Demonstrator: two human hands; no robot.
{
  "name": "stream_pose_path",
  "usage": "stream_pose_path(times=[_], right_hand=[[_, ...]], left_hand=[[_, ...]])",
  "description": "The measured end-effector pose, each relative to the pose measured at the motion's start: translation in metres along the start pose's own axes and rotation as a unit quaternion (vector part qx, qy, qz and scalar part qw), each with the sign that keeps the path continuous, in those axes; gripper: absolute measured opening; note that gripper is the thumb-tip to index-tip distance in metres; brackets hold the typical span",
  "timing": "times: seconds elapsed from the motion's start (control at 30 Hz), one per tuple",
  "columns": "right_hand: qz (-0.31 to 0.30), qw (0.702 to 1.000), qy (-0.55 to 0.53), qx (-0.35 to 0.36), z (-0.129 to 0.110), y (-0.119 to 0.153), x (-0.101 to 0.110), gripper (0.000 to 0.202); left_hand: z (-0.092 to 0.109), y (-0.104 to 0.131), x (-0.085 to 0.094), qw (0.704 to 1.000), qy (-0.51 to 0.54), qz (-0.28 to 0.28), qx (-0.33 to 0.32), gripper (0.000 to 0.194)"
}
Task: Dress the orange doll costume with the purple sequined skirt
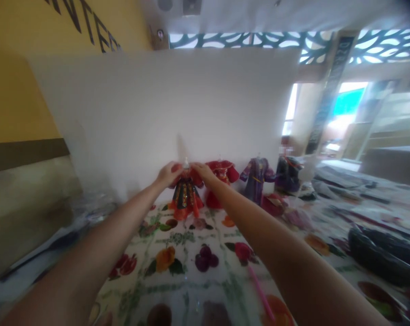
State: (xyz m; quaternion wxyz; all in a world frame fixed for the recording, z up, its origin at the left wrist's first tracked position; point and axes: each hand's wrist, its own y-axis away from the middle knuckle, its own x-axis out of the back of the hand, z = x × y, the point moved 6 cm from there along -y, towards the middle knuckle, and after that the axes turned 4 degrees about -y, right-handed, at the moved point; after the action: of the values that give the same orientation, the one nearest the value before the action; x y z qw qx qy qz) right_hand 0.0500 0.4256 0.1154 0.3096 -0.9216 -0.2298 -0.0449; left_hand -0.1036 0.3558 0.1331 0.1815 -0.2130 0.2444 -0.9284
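Straight ahead, against the white board, stands a small doll-size dress [186, 194] with a dark, gold-patterned front panel and orange-red skirt. A whitish tip shows above its neck. My left hand [168, 174] has its fingers closed on the dress's left shoulder. At the other shoulder my right hand [203, 173] pinches the cloth in the same way. Both arms are stretched far forward. Just right of it is a red doll-size dress [221, 174], partly hidden by my right forearm. A purple doll-size robe [257, 179] stands farther right.
A fruit-patterned cloth [191, 244] covers the table. On it lie a pink stick [262, 294] near my right forearm and a dark plastic-wrapped bundle [384, 253] at right. Clear plastic [96, 203] lies at left. The white board [157, 104] rises behind the dresses.
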Motion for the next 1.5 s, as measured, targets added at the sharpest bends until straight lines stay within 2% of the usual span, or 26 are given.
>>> stream_pose_path(times=[0.1, 0.23, 0.37, 0.67, 0.97, 1.1, 1.3, 1.5], right_hand=[[0.047, 0.998, -0.031, -0.035, 0.003, -0.002, 0.001, 0.031], [0.068, 0.995, -0.056, -0.052, 0.001, -0.001, 0.002, 0.026], [0.073, 0.994, -0.065, -0.052, -0.003, -0.002, 0.005, 0.020], [0.063, 0.994, -0.080, -0.043, -0.001, -0.004, 0.007, 0.021], [0.072, 0.995, -0.047, -0.048, 0.004, -0.008, 0.004, 0.024], [0.077, 0.996, -0.016, -0.029, -0.002, -0.007, 0.011, 0.025], [0.074, 0.997, 0.027, 0.000, -0.019, 0.017, 0.028, 0.025], [0.059, 0.998, 0.038, 0.007, -0.047, 0.061, 0.038, 0.023]], left_hand=[[0.002, 0.001, 0.000, 0.999, -0.038, -0.013, -0.010, 0.023], [0.003, 0.000, -0.001, 0.996, -0.079, -0.022, -0.020, 0.024], [0.004, -0.001, -0.001, 0.994, -0.106, -0.022, -0.022, 0.025], [0.003, -0.002, -0.002, 0.990, -0.133, -0.024, -0.039, 0.027], [-0.003, -0.004, -0.001, 0.988, -0.150, -0.010, -0.041, 0.027], [-0.003, -0.006, 0.002, 0.987, -0.154, 0.007, -0.042, 0.036], [-0.001, 0.001, 0.018, 0.985, -0.165, 0.048, -0.031, 0.038], [0.010, 0.027, 0.047, 0.980, -0.181, 0.080, -0.027, 0.031]])
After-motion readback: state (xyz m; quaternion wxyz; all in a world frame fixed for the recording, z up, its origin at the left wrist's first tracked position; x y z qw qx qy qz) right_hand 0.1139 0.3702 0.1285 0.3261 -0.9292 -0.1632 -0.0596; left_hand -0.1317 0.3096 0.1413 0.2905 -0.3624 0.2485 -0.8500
